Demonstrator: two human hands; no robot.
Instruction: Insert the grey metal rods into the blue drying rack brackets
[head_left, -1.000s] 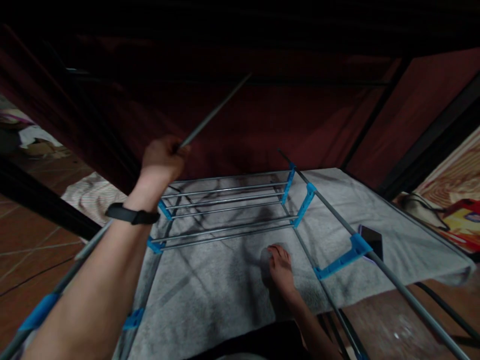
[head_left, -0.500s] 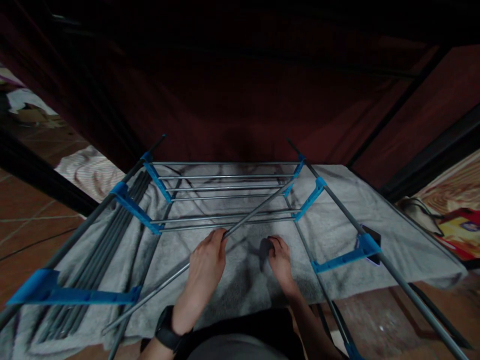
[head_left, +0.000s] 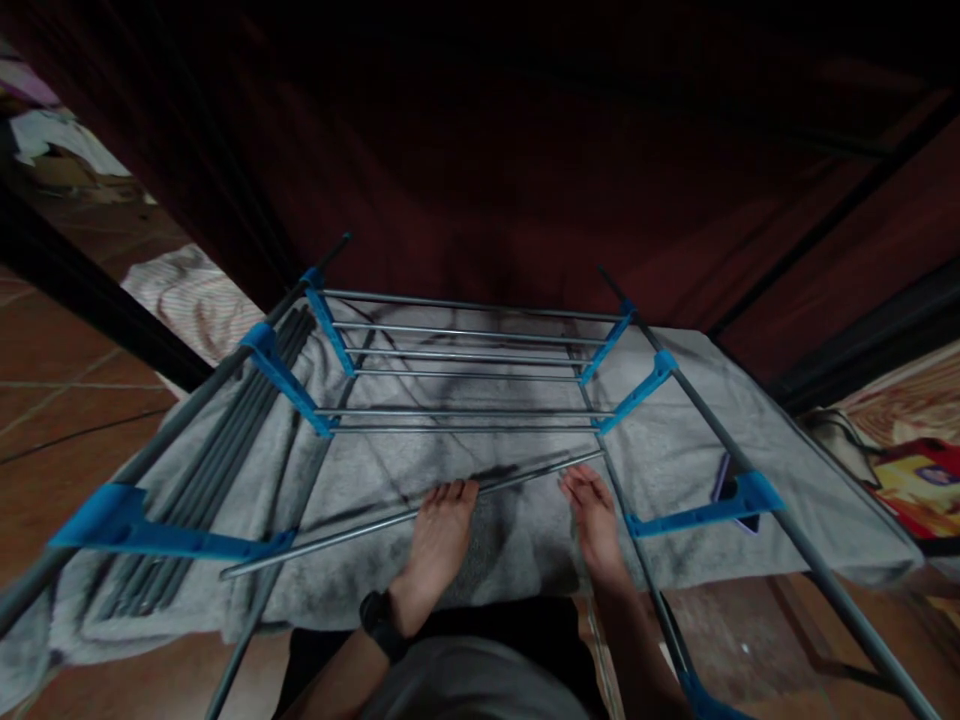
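A loose grey metal rod [head_left: 352,527] slants across the near part of a rack frame, its right end higher up in the picture. My left hand [head_left: 442,525] is wrapped over the rod near its middle. Close to the rod's right end is my right hand [head_left: 592,510], fingers stretched out and apart; whether they touch the rod I cannot tell. Several rods [head_left: 469,358] span the far part of the frame between blue plastic brackets [head_left: 330,325]. Nearer to me, a left blue bracket [head_left: 187,540] and a right blue bracket [head_left: 690,520] face each other across the frame.
Spare grey rods [head_left: 202,490] lie bundled on the grey blanket [head_left: 525,560] at left. A phone [head_left: 726,490] lies partly behind the right bracket. Dark red fabric [head_left: 480,200] hangs behind, and a red and yellow bag [head_left: 919,480] lies at far right.
The rod has swung from a steep diagonal over the far rods to a flatter slant nearer me. My left hand moved right with it; my right hand moved right and its fingers opened out.
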